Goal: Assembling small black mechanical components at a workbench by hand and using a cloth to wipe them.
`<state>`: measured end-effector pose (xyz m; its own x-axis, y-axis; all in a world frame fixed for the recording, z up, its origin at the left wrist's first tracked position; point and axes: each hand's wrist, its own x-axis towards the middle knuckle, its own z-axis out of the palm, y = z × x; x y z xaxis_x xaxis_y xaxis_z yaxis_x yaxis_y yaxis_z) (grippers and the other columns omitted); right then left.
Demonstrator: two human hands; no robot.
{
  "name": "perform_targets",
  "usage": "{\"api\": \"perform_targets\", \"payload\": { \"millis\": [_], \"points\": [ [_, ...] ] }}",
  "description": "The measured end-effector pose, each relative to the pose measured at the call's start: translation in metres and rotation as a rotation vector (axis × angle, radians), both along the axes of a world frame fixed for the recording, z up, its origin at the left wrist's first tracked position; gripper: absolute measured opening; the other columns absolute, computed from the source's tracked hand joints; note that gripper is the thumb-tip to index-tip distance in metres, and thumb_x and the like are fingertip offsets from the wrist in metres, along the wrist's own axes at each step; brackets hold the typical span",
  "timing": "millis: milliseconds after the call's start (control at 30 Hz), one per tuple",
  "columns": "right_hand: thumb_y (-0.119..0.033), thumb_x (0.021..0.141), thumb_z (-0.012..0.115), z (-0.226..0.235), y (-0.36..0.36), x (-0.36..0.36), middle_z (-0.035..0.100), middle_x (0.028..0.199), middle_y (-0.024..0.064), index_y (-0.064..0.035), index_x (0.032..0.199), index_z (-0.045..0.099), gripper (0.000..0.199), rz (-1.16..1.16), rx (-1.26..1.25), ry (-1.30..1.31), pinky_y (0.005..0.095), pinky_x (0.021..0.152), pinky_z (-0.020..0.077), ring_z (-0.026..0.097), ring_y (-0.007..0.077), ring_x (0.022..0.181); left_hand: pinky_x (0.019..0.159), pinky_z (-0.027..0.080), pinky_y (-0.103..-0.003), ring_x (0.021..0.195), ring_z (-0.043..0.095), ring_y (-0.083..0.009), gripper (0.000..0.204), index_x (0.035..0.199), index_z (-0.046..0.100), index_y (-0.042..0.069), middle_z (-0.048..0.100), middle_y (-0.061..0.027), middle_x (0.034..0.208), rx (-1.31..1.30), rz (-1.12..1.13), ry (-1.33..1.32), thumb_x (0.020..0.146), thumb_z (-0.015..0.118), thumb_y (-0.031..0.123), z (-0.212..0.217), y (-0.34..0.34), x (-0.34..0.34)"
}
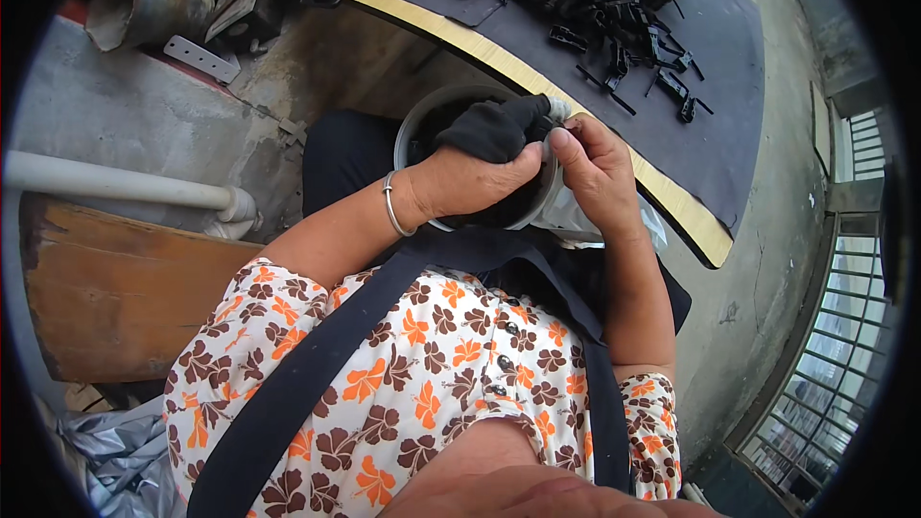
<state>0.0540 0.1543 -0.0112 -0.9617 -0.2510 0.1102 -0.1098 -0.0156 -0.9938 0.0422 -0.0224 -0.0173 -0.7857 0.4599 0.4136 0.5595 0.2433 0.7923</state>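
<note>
Black cloth (494,129) — both hands (537,168) gripping it.

A clear, crinkled plastic bag (585,223) lies on the person's lap, just below the right hand (595,173). Crumpled grey plastic wrapping (115,460) sits at the lower left. No labels, signs or screens show.

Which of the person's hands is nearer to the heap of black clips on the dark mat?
Right. The right hand sits just below the heap of black clips; the left hand is farther, over the bowl.
</note>
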Motion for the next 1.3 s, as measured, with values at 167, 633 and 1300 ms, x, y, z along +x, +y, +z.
{"api": "perform_targets", "payload": {
  "millis": [167,633,1300],
  "points": [
    [-0.020,0.093,0.053,0.002,0.001,-0.005,0.047,0.061,0.0028,0.0007,0.080,0.056,0.025,0.010,0.268,0.205,0.0256,0.054,0.0374,0.039,0.0098,0.059,0.083,0.047,-0.032,0.089,0.060,-0.0250,0.031,0.112,0.054,-0.005,0.062,-0.0162,0.098,-0.057,0.046,0.053,0.082,0.051,0.003,0.013,0.005,-0.005],
    [-0.022,0.094,0.052,-0.005,0.008,-0.007,0.049,0.067,-0.0057,-0.0026,0.088,0.057,0.021,-0.049,0.130,0.148,0.0172,0.053,0.0343,0.041,0.0012,0.060,0.077,0.047,-0.028,0.078,0.056,-0.0140,0.034,0.120,0.049,-0.004,0.060,-0.0058,0.087,0.139,-0.010,-0.086,0.087,0.051,0.005,0.021,0.011,-0.008],
    [-0.018,0.091,0.056,0.004,0.017,-0.010,0.048,0.067,-0.0047,0.0006,0.077,0.055,0.023,0.029,0.222,0.110,0.0217,0.056,0.0363,0.040,0.0049,0.063,0.070,0.046,-0.028,0.076,0.056,-0.0136,0.024,0.106,0.055,-0.004,0.061,-0.0080,0.088,0.118,-0.051,-0.143,0.083,0.051,0.005,0.017,0.013,-0.012]
  ]
}}
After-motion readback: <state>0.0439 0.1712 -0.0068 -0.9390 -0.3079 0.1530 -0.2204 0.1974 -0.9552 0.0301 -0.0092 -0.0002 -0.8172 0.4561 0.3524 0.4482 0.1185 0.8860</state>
